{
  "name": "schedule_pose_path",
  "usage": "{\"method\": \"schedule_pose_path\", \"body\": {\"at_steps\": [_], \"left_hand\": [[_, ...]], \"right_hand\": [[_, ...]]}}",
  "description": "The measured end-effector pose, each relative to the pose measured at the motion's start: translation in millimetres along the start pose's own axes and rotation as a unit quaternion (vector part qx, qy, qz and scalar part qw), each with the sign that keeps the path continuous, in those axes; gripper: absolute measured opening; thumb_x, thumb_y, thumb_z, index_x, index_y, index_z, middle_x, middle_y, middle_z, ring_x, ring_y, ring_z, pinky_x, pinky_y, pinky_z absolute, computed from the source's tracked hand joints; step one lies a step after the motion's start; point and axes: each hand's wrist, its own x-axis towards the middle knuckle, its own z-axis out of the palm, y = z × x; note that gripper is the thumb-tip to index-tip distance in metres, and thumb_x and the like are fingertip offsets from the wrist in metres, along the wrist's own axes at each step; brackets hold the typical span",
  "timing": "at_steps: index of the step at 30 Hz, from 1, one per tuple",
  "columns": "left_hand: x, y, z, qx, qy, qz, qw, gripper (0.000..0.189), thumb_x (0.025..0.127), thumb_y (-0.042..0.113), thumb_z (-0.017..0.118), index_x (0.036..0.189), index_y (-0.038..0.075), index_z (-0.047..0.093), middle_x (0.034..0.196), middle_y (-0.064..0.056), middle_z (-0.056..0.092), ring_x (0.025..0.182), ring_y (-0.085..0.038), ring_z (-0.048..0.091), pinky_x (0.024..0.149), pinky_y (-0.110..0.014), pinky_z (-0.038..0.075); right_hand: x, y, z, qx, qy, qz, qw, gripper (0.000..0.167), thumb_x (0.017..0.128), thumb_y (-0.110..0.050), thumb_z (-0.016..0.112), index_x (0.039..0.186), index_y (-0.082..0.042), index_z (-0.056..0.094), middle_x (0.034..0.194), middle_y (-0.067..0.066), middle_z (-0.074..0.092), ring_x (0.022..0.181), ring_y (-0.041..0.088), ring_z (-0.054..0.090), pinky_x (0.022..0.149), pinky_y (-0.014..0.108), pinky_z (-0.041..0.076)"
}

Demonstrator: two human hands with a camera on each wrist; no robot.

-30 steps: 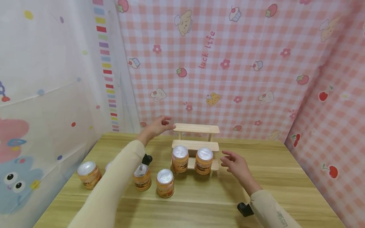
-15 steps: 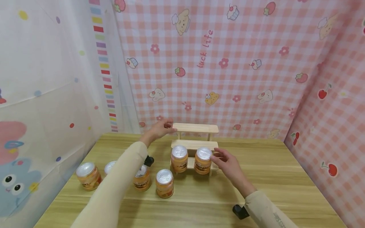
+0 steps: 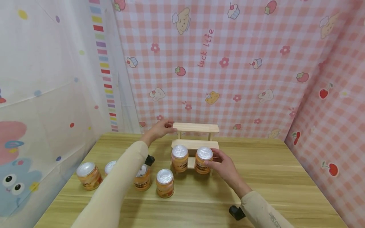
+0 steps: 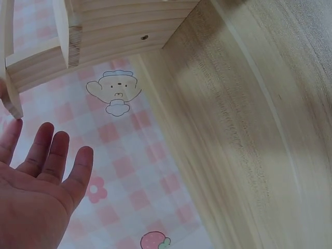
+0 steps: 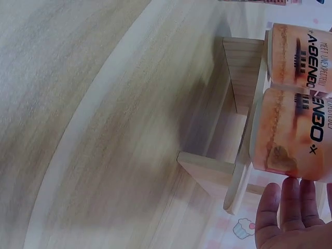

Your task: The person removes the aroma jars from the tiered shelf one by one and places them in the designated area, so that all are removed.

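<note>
Two orange cans with silver lids stand side by side on the lowest step of a small wooden tiered stand [image 3: 196, 127]. My right hand [image 3: 226, 169] holds the right can [image 3: 203, 165], thumb at its front and fingers around its right side. In the right wrist view, the fingertips [image 5: 293, 189] meet that can's printed side. Close beside it is the left can [image 3: 180, 162]. My left hand [image 3: 157, 130] pinches the left end of the stand's top board between thumb and index finger. Its other fingers [image 4: 54, 153] stay loosely bent, off the wood, in the left wrist view.
Several more orange cans stand on the wooden table [image 3: 256, 177], including a front can [image 3: 165, 186] and a far-left can [image 3: 89, 179]. My left sleeve [image 3: 114, 186] partly covers others. A pink checked cloth [image 3: 242, 79] hangs behind the stand.
My right hand has moved left from beside the stand and taken hold of the right can. The left hand has come in slightly and closed on the end of the top board.
</note>
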Motion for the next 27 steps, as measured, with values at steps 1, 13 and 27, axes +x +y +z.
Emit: {"method": "schedule_pose_path", "body": {"at_steps": [1, 13, 27], "left_hand": [[0.3, -0.9, -0.3, -0.001, 0.000, -0.001, 1.0000, 0.061, 0.098, 0.034, 0.064, 0.148, 0.005, 0.043, 0.145, -0.020, 0.047, 0.134, -0.036, 0.043, 0.107, -0.049, 0.040], [-2.1, -0.1, 1.6, 0.004, -0.003, -0.001, 1.0000, 0.058, 0.100, 0.035, 0.061, 0.148, 0.008, 0.043, 0.143, -0.020, 0.049, 0.131, -0.036, 0.046, 0.105, -0.049, 0.042], [-0.2, 1.9, 0.9, 0.019, 0.002, -0.008, 0.9998, 0.052, 0.100, 0.032, 0.061, 0.145, 0.009, 0.048, 0.135, -0.018, 0.055, 0.125, -0.034, 0.051, 0.104, -0.049, 0.042]], "right_hand": [[0.5, 0, 1, 0.002, -0.001, -0.002, 1.0000, 0.065, 0.086, -0.014, 0.078, 0.142, 0.001, 0.049, 0.127, 0.020, 0.059, 0.116, 0.035, 0.056, 0.091, 0.044, 0.050], [2.7, 5, 8, -0.015, -0.009, -0.007, 0.9998, 0.073, 0.081, -0.015, 0.084, 0.144, -0.008, 0.047, 0.131, 0.016, 0.057, 0.122, 0.035, 0.053, 0.095, 0.048, 0.050], [3.0, 9, 11, -0.025, 0.006, -0.024, 0.9994, 0.069, 0.081, -0.016, 0.084, 0.141, -0.008, 0.050, 0.128, 0.017, 0.058, 0.118, 0.035, 0.056, 0.092, 0.045, 0.053]]}}
